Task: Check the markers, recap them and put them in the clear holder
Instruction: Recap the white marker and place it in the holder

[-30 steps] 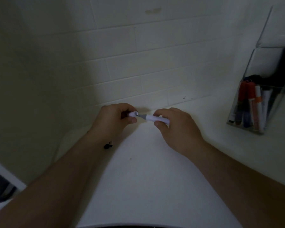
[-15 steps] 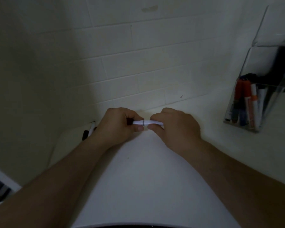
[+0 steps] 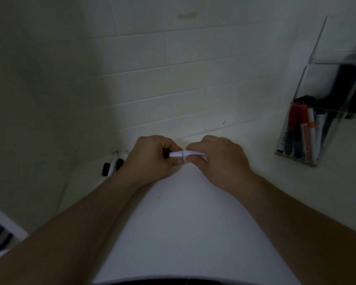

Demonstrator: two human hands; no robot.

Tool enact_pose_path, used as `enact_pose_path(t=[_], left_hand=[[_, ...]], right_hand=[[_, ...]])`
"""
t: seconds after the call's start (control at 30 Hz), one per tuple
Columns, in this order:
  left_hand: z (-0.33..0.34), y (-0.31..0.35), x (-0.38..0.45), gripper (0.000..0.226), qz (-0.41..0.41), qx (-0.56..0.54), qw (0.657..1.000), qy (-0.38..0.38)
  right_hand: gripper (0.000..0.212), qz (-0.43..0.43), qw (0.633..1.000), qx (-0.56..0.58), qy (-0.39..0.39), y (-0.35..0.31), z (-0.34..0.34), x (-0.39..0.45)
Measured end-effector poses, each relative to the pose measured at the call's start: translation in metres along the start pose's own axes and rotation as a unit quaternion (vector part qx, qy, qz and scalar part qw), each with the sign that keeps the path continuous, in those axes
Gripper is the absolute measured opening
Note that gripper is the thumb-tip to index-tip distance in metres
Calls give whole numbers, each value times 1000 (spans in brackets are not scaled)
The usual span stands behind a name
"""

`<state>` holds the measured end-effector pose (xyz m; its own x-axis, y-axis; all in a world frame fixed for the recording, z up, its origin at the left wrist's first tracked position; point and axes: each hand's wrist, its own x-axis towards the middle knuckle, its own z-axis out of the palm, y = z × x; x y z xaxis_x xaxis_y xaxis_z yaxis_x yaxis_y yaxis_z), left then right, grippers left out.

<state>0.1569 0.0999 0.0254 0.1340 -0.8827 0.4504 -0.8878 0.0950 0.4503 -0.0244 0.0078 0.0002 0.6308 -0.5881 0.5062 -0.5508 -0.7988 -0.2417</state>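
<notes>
With both hands meeting in front of me, my left hand pinches the cap end of a white marker and my right hand grips the barrel end, fingers curled round it. Marker's long axis runs left-right between the two hands, roughly level, held just above the counter. Cap and barrel look joined, with a thin seam showing between my thumbs; can't tell if it has clicked fully home.

Step, I'd say: recapping, about done for this one. Next comes the drop into the clear holder, which sits well off to the right of my right hand, against the wall side, leaning back, with several red, orange and dark markers standing in it. Right hand is clearly the nearer one, so it should carry; marker needs turning from sideways to near upright to go in the open top.

Two more black-capped markers lie on the counter just left of my left wrist, partly hidden by it. Those are probably still to check.

Risk: cap not seated, popping off on transfer.
</notes>
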Motion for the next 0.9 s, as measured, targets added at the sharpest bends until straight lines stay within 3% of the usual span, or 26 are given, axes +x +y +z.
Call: enact_pose_path(t=[0.13,0.2,0.3,0.37,0.4,0.47,0.53,0.6,0.73,0.9], left_hand=[[9,3,6,13,22,2,999,30],[15,5,6,11,-17,-93,995,42],[21,13,7,6,-76,-310,946,53],[22,16,5,19,-92,-369,923,52],[22,14,3,25,-81,-350,933,39],[24,10,-1,31,-17,-212,977,-7],[26,10,-3,24,48,-96,993,-44],[26,14,-3,14,103,-55,992,-43],[29,21,-8,15,225,10,973,-54],[38,40,-25,26,321,69,944,-19]], right_hand=[[27,12,993,-112,31,-7,-9,-3],[25,10,991,-124,50,-8,-16,-4],[24,29,999,15,31,-7,-24,1],[19,35,989,135,44,-7,-35,4],[16,30,986,151,62,-6,-44,5],[13,23,987,130,92,-2,-68,7],[16,22,989,95,116,5,-100,8],[17,29,986,62,155,19,-132,9],[17,58,972,-23,225,59,-186,11],[16,111,965,-176,159,102,-191,-5]])
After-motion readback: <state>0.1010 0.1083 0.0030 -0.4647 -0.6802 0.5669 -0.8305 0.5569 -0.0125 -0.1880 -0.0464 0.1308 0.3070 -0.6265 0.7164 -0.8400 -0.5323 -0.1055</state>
